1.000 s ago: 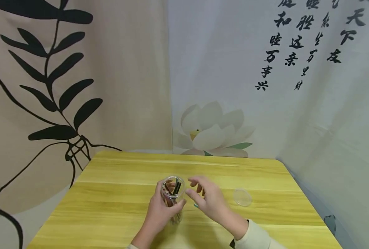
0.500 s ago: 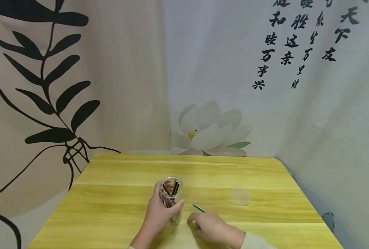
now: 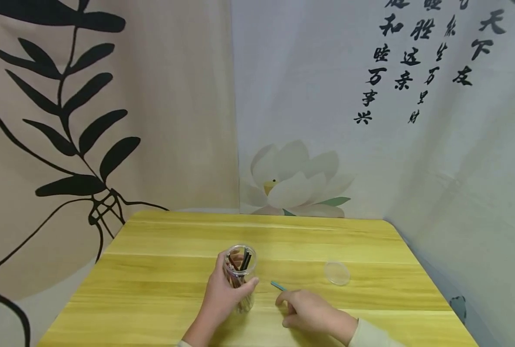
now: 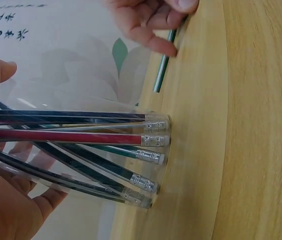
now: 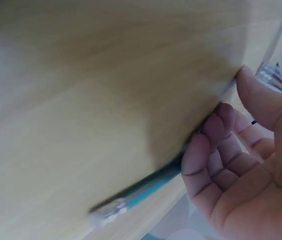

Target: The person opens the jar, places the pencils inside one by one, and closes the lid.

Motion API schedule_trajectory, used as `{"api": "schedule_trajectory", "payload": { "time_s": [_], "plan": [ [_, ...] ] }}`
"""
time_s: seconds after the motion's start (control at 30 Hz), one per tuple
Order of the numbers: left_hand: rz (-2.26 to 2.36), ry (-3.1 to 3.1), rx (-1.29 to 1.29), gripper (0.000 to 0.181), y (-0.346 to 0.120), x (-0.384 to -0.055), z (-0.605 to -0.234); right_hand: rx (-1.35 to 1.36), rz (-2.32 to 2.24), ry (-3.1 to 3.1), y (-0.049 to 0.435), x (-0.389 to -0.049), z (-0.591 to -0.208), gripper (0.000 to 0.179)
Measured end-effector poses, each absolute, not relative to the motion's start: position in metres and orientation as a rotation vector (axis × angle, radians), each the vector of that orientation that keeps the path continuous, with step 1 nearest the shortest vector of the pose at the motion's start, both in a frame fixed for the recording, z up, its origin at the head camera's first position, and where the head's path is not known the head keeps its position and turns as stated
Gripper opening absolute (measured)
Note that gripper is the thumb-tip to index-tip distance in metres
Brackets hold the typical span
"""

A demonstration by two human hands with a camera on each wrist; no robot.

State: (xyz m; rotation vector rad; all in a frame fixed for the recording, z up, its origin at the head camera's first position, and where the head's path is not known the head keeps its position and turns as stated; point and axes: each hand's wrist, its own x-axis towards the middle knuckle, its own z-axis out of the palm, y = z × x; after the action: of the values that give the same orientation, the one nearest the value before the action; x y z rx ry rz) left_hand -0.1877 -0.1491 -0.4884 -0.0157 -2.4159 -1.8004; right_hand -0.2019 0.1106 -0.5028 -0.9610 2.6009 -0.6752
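Observation:
My left hand (image 3: 223,291) grips a clear plastic jar (image 3: 245,301), its thumb around the near side. The jar stands upright on the table, holding several pencils (image 4: 76,136), dark ones and a red one, with erasers at the bottom. To its right, a green pencil (image 3: 277,286) lies on the tabletop, partly hidden beneath my right hand (image 3: 311,311). In the right wrist view, the fingers (image 5: 198,152) touch that pencil, while the thumb stands apart from them. The pencil's eraser end (image 5: 108,212) sticks out past the fingers.
A round clear lid (image 3: 337,273) lies flat on the wooden table (image 3: 175,241), right of the jar and beyond my right hand. Printed cloth (image 3: 183,106) hangs behind the table's back edge.
My right hand has come down from beside the jar's rim to the green pencil on the table, then shifted slightly right. My left hand keeps holding the jar in place.

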Motion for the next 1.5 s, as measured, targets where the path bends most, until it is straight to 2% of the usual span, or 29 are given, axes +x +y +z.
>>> {"api": "schedule_trajectory", "payload": {
  "time_s": [0.17,0.37,0.6,0.77,0.87,1.0,1.1,1.27,1.5],
  "plan": [
    [-1.757,-2.415,0.004,0.092,-0.15,-0.189,-0.486,-0.989,-0.664,2.789,0.124,-0.207,-0.506,0.035],
    [-1.736,-2.432,0.018,0.091,-0.15,-0.189,-0.485,-0.769,-0.626,2.936,0.131,-0.223,-0.507,0.045],
    [-1.737,-2.437,-0.003,0.091,-0.147,-0.189,-0.488,-0.808,-0.669,2.677,0.135,-0.23,-0.503,0.025],
    [-1.76,-2.442,-0.007,0.091,-0.147,-0.188,-0.488,-0.864,-0.905,2.658,0.134,-0.236,-0.475,0.018],
    [-1.782,-2.436,0.003,0.092,-0.147,-0.187,-0.487,-0.9,-1.118,2.774,0.129,-0.24,-0.442,0.029],
    [-1.801,-2.433,-0.001,0.093,-0.147,-0.187,-0.487,-0.941,-1.432,2.942,0.12,-0.238,-0.396,0.072],
    [-1.813,-2.426,-0.013,0.092,-0.147,-0.186,-0.489,-1.026,-1.649,2.965,0.109,-0.233,-0.372,0.092],
    [-1.799,-2.414,-0.032,0.09,-0.149,-0.187,-0.49,-1.233,-1.897,2.823,0.086,-0.231,-0.36,0.103],
    [-1.845,-2.401,-0.042,0.089,-0.148,-0.189,-0.489,-1.311,-2.11,2.658,0.062,-0.231,-0.368,0.097]
  ]
}}
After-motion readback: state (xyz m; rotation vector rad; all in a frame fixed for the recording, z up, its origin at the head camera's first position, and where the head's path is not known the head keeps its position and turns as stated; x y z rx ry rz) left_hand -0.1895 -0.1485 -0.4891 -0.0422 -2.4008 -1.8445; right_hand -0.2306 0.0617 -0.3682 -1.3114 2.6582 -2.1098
